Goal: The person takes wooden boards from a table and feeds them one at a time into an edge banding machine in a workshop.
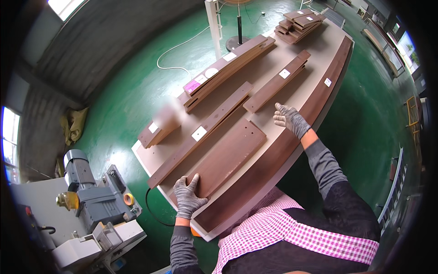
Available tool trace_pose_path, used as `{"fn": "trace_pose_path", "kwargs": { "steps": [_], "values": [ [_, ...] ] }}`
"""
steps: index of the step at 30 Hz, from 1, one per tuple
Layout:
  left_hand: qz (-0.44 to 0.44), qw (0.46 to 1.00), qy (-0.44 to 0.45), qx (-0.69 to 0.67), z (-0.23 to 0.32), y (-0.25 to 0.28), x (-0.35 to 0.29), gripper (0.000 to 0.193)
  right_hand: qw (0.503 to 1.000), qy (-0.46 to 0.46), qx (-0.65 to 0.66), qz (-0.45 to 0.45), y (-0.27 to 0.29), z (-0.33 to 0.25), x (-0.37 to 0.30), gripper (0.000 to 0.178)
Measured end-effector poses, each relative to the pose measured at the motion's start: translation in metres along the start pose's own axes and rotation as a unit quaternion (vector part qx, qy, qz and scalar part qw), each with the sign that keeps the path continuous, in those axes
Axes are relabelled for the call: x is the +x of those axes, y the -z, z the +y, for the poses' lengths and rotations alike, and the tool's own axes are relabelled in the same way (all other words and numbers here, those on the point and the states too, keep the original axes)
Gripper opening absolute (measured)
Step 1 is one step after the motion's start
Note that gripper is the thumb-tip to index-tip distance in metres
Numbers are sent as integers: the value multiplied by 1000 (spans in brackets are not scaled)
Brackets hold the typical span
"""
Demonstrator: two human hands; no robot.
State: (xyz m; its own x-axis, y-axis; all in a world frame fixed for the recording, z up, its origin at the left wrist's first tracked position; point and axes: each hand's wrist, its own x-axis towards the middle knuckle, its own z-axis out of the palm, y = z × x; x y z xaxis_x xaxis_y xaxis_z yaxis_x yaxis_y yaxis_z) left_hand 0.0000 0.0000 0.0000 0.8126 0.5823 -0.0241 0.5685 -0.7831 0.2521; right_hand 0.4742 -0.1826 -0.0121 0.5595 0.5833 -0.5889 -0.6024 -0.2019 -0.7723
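My left hand (188, 197), in a grey knit glove, rests at the near left end of a wide brown board (230, 157). Its thumb lies spread on the board's end and the fingers are apart from it. The board lies flat on a long pale table and has small holes near its far end. Beyond that end, my right hand (287, 119), gloved too, is held over the table near the long curved brown board (255, 192) along the near edge. Its fingers are stretched and hold nothing.
A narrow brown plank (200, 133) with a white label lies alongside. Farther off are a shorter plank pair (280, 82), a long stack of planks (228, 68) and a heap of short boards (299, 28). A grey motor machine (96, 201) stands at the left; a black-based stand (238, 42) is behind.
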Motion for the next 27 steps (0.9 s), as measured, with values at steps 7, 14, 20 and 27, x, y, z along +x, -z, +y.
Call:
{"fn": "trace_pose_path", "kwargs": {
  "steps": [7, 14, 20, 27],
  "values": [
    [-102, 994, -22, 14, 37, -58, 30, 96, 984, -62, 37, 162, 60, -37, 91, 110],
    [20, 995, 58, 73, 22, -70, 169, 103, 984, -18, -65, 166, 138, -3, 217, 101],
    [-83, 991, 94, 55, 3, -79, 203, 67, 971, -102, -43, 210, 105, -35, 194, 80],
    [-77, 985, 146, 48, -92, -63, 95, 60, 982, -77, 85, 150, 94, -46, 170, 69]
  ]
}}
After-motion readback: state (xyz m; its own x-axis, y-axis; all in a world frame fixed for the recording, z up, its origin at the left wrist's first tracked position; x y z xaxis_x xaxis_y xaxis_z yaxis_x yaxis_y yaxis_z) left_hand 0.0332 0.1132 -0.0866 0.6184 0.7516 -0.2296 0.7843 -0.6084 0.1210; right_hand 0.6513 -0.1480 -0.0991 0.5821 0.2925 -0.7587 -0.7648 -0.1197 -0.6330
